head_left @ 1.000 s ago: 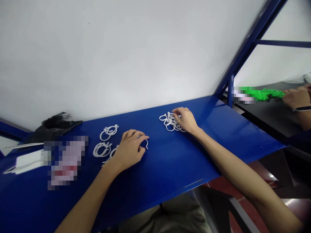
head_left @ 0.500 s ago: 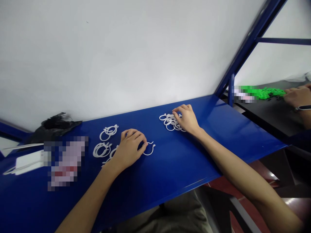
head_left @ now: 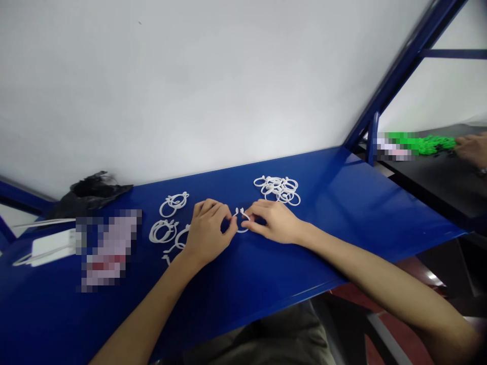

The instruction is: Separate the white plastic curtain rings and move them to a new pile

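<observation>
Both hands meet at the middle of the blue table [head_left: 266, 263] on one white plastic ring [head_left: 241, 221]. My left hand [head_left: 208, 231] pinches the ring's left side, fingers closed. On the ring's right side my right hand [head_left: 273, 222] pinches with thumb and fingertips. A loose pile of white rings [head_left: 279, 188] lies just behind my right hand. Stacked groups of rings [head_left: 167, 223] lie to the left of my left hand, partly hidden by it.
A black crumpled bag [head_left: 89, 190] sits at the back left by the wall. A white charger and cable [head_left: 49, 246] lie at the far left. Another person's hand [head_left: 474, 148] works beside green pieces [head_left: 426, 143] on a black table at right.
My right hand left the loose pile and came left to the ring my left hand held. The ring is now pinched between both hands.
</observation>
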`<state>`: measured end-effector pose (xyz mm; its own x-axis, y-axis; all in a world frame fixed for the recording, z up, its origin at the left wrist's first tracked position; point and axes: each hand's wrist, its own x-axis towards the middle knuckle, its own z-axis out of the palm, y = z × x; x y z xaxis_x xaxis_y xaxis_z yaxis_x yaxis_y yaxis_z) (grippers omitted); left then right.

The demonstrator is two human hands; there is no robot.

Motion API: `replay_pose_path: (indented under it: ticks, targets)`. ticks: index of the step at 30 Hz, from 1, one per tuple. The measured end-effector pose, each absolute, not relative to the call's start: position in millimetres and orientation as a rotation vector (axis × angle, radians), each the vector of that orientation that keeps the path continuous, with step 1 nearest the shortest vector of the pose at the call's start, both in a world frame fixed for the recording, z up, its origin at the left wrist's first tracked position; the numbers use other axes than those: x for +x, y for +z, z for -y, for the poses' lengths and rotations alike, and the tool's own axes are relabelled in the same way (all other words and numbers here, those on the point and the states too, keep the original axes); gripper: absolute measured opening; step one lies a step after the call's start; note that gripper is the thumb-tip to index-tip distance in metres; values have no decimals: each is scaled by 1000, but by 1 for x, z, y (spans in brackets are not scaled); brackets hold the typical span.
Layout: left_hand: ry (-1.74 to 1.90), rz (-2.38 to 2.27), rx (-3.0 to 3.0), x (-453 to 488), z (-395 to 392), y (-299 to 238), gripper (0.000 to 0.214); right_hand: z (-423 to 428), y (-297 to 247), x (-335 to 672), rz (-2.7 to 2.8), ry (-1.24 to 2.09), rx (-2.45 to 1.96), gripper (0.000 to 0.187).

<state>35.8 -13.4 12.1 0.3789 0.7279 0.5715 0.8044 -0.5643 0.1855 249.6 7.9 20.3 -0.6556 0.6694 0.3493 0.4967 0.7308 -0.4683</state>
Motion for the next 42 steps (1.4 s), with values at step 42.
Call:
replay_pose_path:
  ticks: [42]
  targets:
    - [-1277, 1292, -2629, 38, 15, 10, 18, -7, 23, 256, 2524, 406, -524, 35]
